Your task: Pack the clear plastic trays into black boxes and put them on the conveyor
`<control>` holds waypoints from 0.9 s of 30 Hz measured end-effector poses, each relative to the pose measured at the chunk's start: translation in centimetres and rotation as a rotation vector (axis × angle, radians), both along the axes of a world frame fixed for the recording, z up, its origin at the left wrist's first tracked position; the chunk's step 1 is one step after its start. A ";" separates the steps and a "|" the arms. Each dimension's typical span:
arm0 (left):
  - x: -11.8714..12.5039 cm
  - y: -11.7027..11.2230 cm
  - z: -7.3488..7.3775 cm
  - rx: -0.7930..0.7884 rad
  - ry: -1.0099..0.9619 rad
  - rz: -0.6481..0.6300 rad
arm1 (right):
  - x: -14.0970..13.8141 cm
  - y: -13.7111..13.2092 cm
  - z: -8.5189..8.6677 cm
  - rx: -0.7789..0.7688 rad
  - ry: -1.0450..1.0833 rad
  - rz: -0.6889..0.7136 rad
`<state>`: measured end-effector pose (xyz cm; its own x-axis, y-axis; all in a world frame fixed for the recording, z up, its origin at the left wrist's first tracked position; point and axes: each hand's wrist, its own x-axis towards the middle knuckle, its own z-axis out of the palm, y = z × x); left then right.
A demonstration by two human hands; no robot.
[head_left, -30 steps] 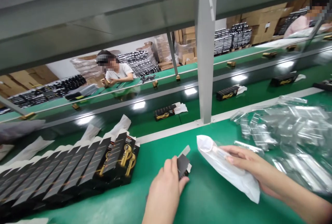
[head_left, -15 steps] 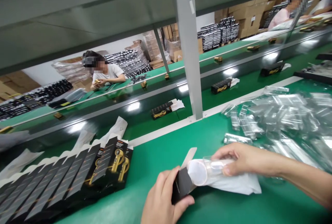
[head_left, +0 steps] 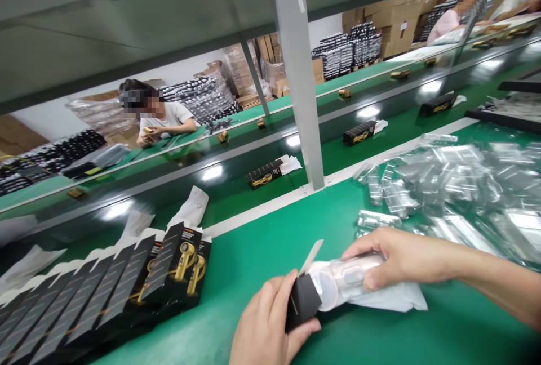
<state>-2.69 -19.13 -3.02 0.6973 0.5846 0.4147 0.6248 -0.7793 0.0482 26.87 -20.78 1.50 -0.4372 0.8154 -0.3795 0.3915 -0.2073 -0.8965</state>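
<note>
My left hand is wrapped round a small black carton, whose end flap stands up. In my right hand is a clear plastic tray, gripped between thumb and fingers. The tray's rounded end meets the carton's open mouth; how far in it sits I cannot tell. A white plastic bag trails out below the tray, above the green worktop.
Black cartons with printed gold devices stand in a row at left. Loose clear trays are heaped at right. A metal post rises from the worktop's far edge. Beyond it, a conveyor carries cartons. A co-worker sits opposite.
The tray's rounded end has come closer into the carton's mouth, and the carton has shifted slightly right. The camera view has moved a little, shifting the background left.
</note>
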 end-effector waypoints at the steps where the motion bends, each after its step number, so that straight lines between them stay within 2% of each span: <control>1: 0.1 0.0 0.2 0.034 0.002 -0.034 | 0.0 0.0 -0.2 -0.001 0.008 0.023; 5: 0.8 -0.1 0.8 0.128 0.030 -0.150 | 0.0 0.0 -1.1 -0.022 0.041 0.047; 9: 1.2 -0.1 1.2 0.119 0.063 -0.167 | 0.0 -0.1 -1.0 -0.012 0.001 0.000; 14: 1.8 -0.1 1.1 0.145 0.110 -0.177 | -0.4 0.2 -0.5 0.022 -0.149 -0.041; 17: 2.2 -0.2 0.9 0.136 0.161 -0.152 | -1.4 0.1 -0.9 0.137 -0.217 -0.049; 19: 2.4 -0.2 1.0 0.127 0.168 -0.138 | -2.0 0.0 -1.3 0.189 -0.178 -0.031; 23: 2.4 0.0 1.3 0.115 0.129 -0.127 | -2.6 -0.6 -1.8 0.117 0.015 0.014; 25: 2.4 0.2 1.4 0.121 0.119 -0.133 | -2.8 -0.9 -1.9 0.129 0.067 -0.017; 27: 2.4 0.3 1.3 0.136 0.110 -0.144 | -3.2 -1.3 -1.8 0.187 0.020 -0.093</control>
<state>-0.33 -18.82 -1.73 0.8150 0.4196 0.3997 0.5021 -0.8557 -0.1253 23.67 -22.07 -0.28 -0.3622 0.9082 -0.2097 0.3603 -0.0711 -0.9301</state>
